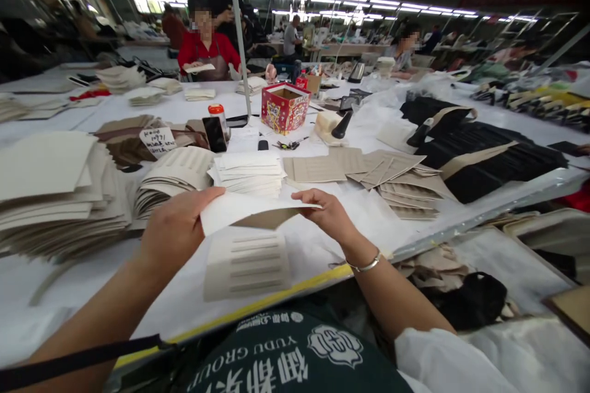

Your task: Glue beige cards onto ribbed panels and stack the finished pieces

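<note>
A thin pale panel (244, 210) is held up between both hands above the table, bent, with a beige underside showing. My left hand (177, 227) pinches its left end, and my right hand (325, 214) pinches the right end between thumb and fingers. Below it a cream panel with several slits (249, 264) lies flat near the table's front edge. Behind the held panel stands a stack of white pieces (249, 172). Beige pieces (318, 169) lie spread to the right of that stack.
Large cream stacks (59, 196) and curved slitted panels (173, 175) stand at the left. A phone (214, 135), keys (290, 145) and a red box (286, 107) are farther back. Black bundles (498, 153) lie right. A person in red (209, 52) sits across the table.
</note>
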`<act>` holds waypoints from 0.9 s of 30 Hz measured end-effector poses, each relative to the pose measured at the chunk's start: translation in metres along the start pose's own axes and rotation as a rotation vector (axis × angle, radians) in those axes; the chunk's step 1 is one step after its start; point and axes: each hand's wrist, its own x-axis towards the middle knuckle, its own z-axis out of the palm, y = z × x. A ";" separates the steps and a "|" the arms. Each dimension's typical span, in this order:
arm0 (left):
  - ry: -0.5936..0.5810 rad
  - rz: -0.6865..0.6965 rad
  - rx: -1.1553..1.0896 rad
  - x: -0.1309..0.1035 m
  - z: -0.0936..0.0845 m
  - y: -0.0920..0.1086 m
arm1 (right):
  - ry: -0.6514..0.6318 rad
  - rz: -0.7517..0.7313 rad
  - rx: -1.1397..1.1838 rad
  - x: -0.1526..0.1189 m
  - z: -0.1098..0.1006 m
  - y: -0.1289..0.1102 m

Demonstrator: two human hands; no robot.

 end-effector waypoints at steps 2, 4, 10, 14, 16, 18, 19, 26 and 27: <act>0.034 0.186 0.232 -0.008 -0.006 -0.007 | -0.026 0.108 0.164 -0.007 -0.001 -0.013; 0.107 0.257 0.296 -0.017 -0.005 -0.018 | 0.006 0.196 0.282 -0.014 0.008 -0.017; -0.270 -0.532 -0.435 -0.072 0.028 -0.061 | -0.048 0.592 0.631 -0.049 0.043 0.009; -0.330 -0.886 -0.770 -0.121 0.043 -0.083 | -0.328 0.720 0.675 -0.087 0.053 0.032; -0.374 -0.940 -0.831 -0.137 0.046 -0.089 | -0.443 0.710 0.617 -0.100 0.055 0.040; -0.396 -0.958 -0.820 -0.144 0.049 -0.093 | -0.481 0.702 0.521 -0.107 0.056 0.047; -0.400 -0.947 -0.784 -0.144 0.050 -0.094 | -0.475 0.697 0.463 -0.107 0.057 0.050; -0.270 -0.639 -0.383 -0.100 0.064 -0.111 | -0.270 0.735 0.230 -0.061 0.055 0.060; -0.227 -0.630 -0.371 -0.093 0.065 -0.111 | -0.238 0.719 0.244 -0.052 0.054 0.056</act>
